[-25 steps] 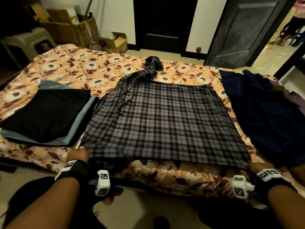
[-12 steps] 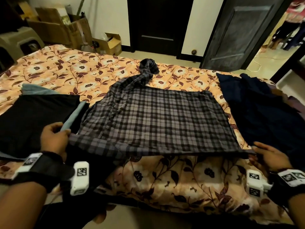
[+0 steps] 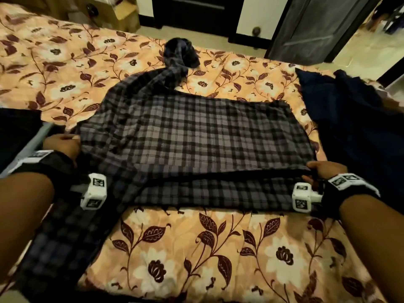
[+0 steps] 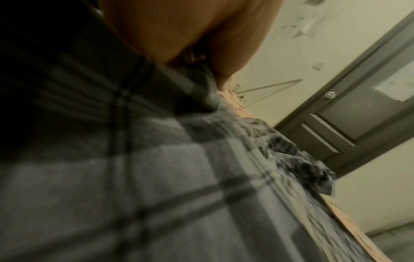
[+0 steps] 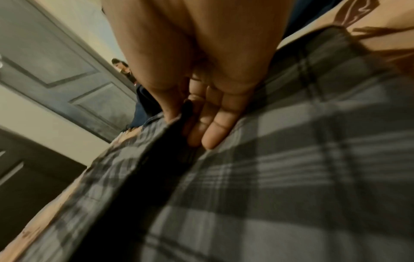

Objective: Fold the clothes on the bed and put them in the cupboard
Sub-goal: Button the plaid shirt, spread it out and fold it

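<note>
A: Where is the plaid cloth [image 3: 192, 136] now?

B: In the middle of the bed [image 3: 218, 248], spread flat, with its near edge lifted and doubled back over itself. One twisted end trails off on the far side of the cloth, toward the dark door [image 3: 196, 9].

A: And the hands?

B: The left hand [image 3: 62, 145] grips the cloth's left edge, fingers curled round the fabric. The right hand [image 3: 323, 171] pinches the right corner of the lifted edge; the right wrist view shows the thumb on top and the fingers [image 5: 212, 127] underneath, closed narrowly on the hem.

A: How should the fold go?

B: I'd say carry both corners away at the same pace, keeping the edge taut between the hands so that no slack bunches in the middle. Lay it square on the far edge, then smooth outward. The twisted end probably wants tucking in first, or it will lump.

A: What else lies around the cloth?

B: Left of it, a black and grey folded stack [image 3: 19, 132], only partly in view. Right of it, a dark blue garment [image 3: 354, 127], unfolded. Beyond it, cardboard boxes [image 3: 122, 16] on the floor and a grey door [image 3: 317, 25] standing open. The bedspread is orange with dark leaves and pale flowers.
</note>
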Motion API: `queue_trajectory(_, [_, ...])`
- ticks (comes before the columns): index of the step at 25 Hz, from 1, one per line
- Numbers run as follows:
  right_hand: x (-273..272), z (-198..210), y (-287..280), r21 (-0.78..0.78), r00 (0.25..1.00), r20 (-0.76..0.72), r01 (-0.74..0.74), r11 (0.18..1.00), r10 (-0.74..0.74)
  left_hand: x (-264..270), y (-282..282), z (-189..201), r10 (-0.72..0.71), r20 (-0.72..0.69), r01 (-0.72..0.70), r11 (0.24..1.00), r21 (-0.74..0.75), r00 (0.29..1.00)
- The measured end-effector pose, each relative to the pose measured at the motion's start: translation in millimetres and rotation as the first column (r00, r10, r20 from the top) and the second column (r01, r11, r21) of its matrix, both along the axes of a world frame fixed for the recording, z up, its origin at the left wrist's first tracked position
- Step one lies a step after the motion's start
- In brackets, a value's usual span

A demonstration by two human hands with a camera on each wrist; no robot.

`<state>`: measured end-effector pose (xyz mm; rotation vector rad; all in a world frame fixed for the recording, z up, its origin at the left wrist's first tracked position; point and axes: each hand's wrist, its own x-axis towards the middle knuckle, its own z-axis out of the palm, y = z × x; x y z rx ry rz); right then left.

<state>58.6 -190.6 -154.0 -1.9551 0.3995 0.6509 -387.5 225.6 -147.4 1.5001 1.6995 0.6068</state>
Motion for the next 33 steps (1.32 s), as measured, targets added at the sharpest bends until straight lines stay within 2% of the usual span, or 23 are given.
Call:
queue_trajectory(2, [-18, -8, -1, -0.026, 0.987, 0.134, -0.086, 0.996, 0.089, -9, -15, 0, -0.06, -0.015, 0.061, 0.994, 0.088, 0.998])
queue_trajectory(3, [-33, -6, -7, -0.087, 0.955, 0.25, -0.14, 0.986, 0.158, -26, -26, -1, -0.083, -0.058, 0.091, 0.984, 0.15, 0.995])
queue_trajectory(5, [-78, 6, -20, -0.186, 0.868, 0.412, -0.216, 0.959, 0.276, -77, -58, -13, -0.134, -0.123, 0.151, 0.978, 0.141, 0.983])
queue_trajectory(6, [-110, 12, -27, -0.152, 0.858, 0.421, -0.253, 0.956, 0.294, -104, -83, -21, -0.145, -0.175, 0.159, 0.985, 0.07, 0.974])
queue_trajectory(8, [-182, 17, -38, -0.057, 0.884, 0.315, -0.345, 0.937, 0.345, -140, -130, -29, -0.188, -0.34, 0.167, 0.982, -0.091, 0.922])
queue_trajectory(10, [-250, 19, -44, -0.054, 0.843, 0.206, -0.497, 0.866, 0.496, -148, -169, -16, -0.224, -0.466, 0.173, 0.973, -0.151, 0.856])
queue_trajectory(11, [-276, 18, -44, -0.07, 0.793, 0.168, -0.583, 0.809, 0.586, -144, -177, -8, -0.252, -0.496, 0.198, 0.967, -0.159, 0.831])
queue_trajectory(13, [-318, 25, -39, -0.112, 0.637, 0.143, -0.75, 0.652, 0.757, -140, -191, 24, -0.268, -0.514, 0.238, 0.963, -0.125, 0.815])
queue_trajectory(17, [-378, 63, -15, -0.116, 0.396, 0.199, -0.899, 0.423, 0.896, -116, -207, 97, -0.295, -0.455, 0.385, 0.915, 0.117, 0.84])
queue_trajectory(18, [-389, 71, -5, -0.006, 0.394, 0.227, -0.914, 0.406, 0.891, -101, -214, 117, -0.314, -0.393, 0.409, 0.893, 0.187, 0.865])
queue_trajectory(19, [-400, 79, 7, 0.154, 0.424, 0.245, -0.905, 0.397, 0.872, -86, -217, 131, -0.37, -0.272, 0.436, 0.864, 0.252, 0.888])
queue_trajectory(20, [-410, 85, 20, 0.307, 0.449, 0.236, -0.876, 0.372, 0.862, -75, -216, 139, -0.42, -0.063, 0.42, 0.861, 0.286, 0.905])
queue_trajectory(21, [-416, 89, 32, 0.387, 0.469, 0.243, -0.849, 0.358, 0.849, -67, -214, 140, -0.441, 0.188, 0.387, 0.883, 0.265, 0.878])
queue_trajectory(22, [-418, 92, 45, 0.406, 0.496, 0.268, -0.836, 0.371, 0.826, -63, -213, 139, -0.412, 0.408, 0.368, 0.911, 0.185, 0.814])
queue_trajectory(24, [-407, 101, 69, 0.321, 0.531, 0.272, -0.836, 0.445, 0.803, -64, -205, 125, -0.265, 0.684, 0.393, 0.919, -0.034, 0.68])
queue_trajectory(25, [-393, 106, 82, 0.242, 0.52, 0.264, -0.851, 0.466, 0.812, -69, -195, 113, -0.197, 0.733, 0.412, 0.903, -0.122, 0.651])
queue_trajectory(26, [-375, 116, 100, 0.129, 0.479, 0.278, -0.878, 0.461, 0.833, -74, -183, 102, -0.151, 0.732, 0.402, 0.897, -0.181, 0.665])
queue_trajectory(27, [-355, 130, 119, 0.017, 0.403, 0.291, -0.909, 0.416, 0.868, -81, -167, 88, -0.121, 0.679, 0.348, 0.914, -0.208, 0.724])
queue_trajectory(29, [-315, 163, 175, -0.306, 0.144, 0.249, -0.927, 0.219, 0.958, -96, -129, 56, -0.033, 0.49, 0.138, 0.974, -0.18, 0.871])
queue_trajectory(30, [-297, 183, 210, -0.457, 0.045, 0.214, -0.878, 0.141, 0.976, -103, -113, 41, 0.006, 0.39, 0.055, 0.988, -0.144, 0.921])
queue_trajectory(31, [-279, 202, 245, -0.577, -0.001, 0.237, -0.804, 0.14, 0.971, -106, -100, 31, 0.026, 0.325, 0.022, 0.989, -0.143, 0.945])
queue_trajectory(33, [-256, 240, 305, -0.72, -0.042, 0.415, -0.626, 0.3, 0.909, -103, -84, 18, 0.038, 0.282, 0.021, 0.979, -0.203, 0.959])
